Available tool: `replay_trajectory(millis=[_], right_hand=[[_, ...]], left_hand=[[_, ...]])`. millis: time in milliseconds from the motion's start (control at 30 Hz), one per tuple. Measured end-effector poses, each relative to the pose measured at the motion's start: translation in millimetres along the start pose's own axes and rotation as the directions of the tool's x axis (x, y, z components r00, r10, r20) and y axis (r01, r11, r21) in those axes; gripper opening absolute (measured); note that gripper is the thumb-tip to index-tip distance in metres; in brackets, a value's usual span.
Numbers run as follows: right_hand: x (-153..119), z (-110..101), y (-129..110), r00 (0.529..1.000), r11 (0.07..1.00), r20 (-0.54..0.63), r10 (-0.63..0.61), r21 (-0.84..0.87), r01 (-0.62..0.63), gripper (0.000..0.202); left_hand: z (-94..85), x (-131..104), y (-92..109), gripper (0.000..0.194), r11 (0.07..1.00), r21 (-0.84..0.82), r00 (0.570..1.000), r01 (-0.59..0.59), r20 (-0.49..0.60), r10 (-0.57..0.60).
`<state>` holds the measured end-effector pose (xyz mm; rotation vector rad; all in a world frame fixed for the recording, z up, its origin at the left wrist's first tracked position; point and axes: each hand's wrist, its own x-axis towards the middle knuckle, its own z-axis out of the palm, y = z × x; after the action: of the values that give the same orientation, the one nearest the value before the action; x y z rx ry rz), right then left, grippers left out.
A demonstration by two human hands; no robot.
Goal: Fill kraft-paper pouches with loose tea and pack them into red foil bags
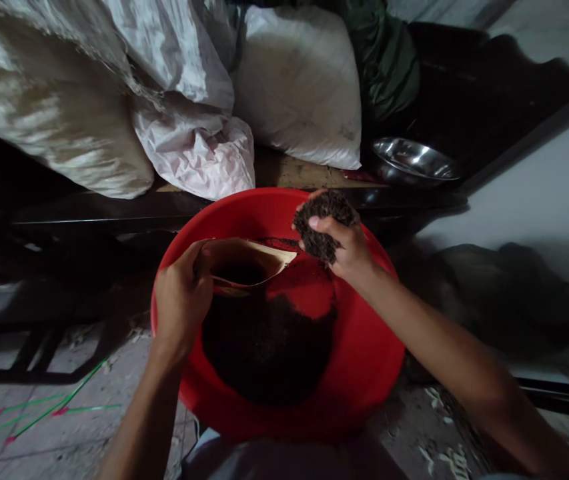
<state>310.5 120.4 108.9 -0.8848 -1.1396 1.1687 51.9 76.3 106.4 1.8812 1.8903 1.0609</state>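
My left hand (184, 293) grips the left side of a paper bag (231, 253), whose mouth gapes upward; dark material shows inside. A clump of dark, crumbly, soil-like material (325, 223) fills my right hand (347, 247), the thumb pressed over it. That hand is just right of the bag and a little higher, apart from it. Both are over a large red basin (369, 353). A dark heap of loose material (269, 353) covers much of the basin's bottom, and crumbs cling near the far wall. The bag's lower part is hard to make out.
Behind the basin, a low ledge (294, 170) carries white woven sacks (299, 87) and a shiny metal bowl (414, 160). Green straps (59, 410) lie on the tiled floor at left. Pale scraps (451, 460) litter the floor at right.
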Motion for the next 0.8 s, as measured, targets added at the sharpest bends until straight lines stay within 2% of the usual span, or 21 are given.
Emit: replay_trajectory(millis=[100, 233, 300, 400, 500, 567, 600, 667, 700, 767, 800], right_hand=[[19.2, 33.6, -5.3, 0.992, 0.992, 0.013, -0.126, -0.017, 0.126, 0.054], [30.5, 69.2, 11.4, 0.975, 0.975, -0.027, -0.22, -0.039, 0.219, 0.049], [30.9, 75.8, 14.7, 0.968, 0.967, 0.007, -0.249, -0.044, 0.249, 0.045], [27.5, 71.9, 5.6, 0.948, 0.95, 0.135, -0.287, -0.084, 0.299, 0.04], [30.7, 53.2, -4.9, 0.91, 0.903, 0.231, -0.343, -0.186, 0.388, 0.035], [43.2, 31.1, 3.7, 0.898, 0.864, 0.184, -0.399, -0.255, 0.435, 0.035], [52.3, 16.6, 15.7, 0.897, 0.849, 0.132, -0.421, -0.291, 0.442, 0.036], [71.4, -18.0, 54.8, 0.902, 0.831, 0.002, -0.431, -0.39, 0.398, 0.042], [78.9, -36.8, 80.1, 0.92, 0.829, -0.058, -0.387, -0.458, 0.32, 0.045], [84.8, -72.8, 134.3, 0.95, 0.762, -0.202, -0.239, -0.645, 0.054, 0.049], [82.8, -87.9, 160.4, 0.969, 0.672, -0.212, -0.127, -0.737, -0.073, 0.049]], left_hand=[[6.1, 5.9, 13.2, 0.036, 0.993, 0.118, 0.999, -0.022, 0.025, 0.019], [12.2, 14.2, 21.2, 0.038, 0.991, 0.129, 0.998, -0.046, 0.05, 0.04], [13.5, 18.7, 19.5, 0.039, 0.99, 0.132, 0.998, -0.055, 0.043, 0.05], [13.1, 25.6, 13.9, 0.039, 0.988, 0.145, 0.999, -0.046, 0.028, 0.043], [11.1, 32.0, 8.7, 0.037, 0.992, 0.128, 1.0, -0.023, 0.012, 0.021], [9.5, 35.0, 5.3, 0.034, 0.992, 0.123, 1.0, -0.01, 0.0, 0.01], [8.4, 35.7, 3.2, 0.034, 0.993, 0.121, 1.0, -0.002, -0.005, 0.002], [4.4, 34.9, -2.2, 0.034, 0.995, 0.094, 1.0, 0.016, -0.014, -0.015], [1.3, 33.1, -5.5, 0.035, 0.998, 0.063, 1.0, 0.026, -0.017, -0.025], [-7.5, 26.6, -12.7, 0.037, 0.998, -0.029, 0.998, 0.054, -0.014, -0.054], [-12.7, 21.9, -16.7, 0.037, 0.994, -0.08, 0.997, 0.074, -0.009, -0.075]])
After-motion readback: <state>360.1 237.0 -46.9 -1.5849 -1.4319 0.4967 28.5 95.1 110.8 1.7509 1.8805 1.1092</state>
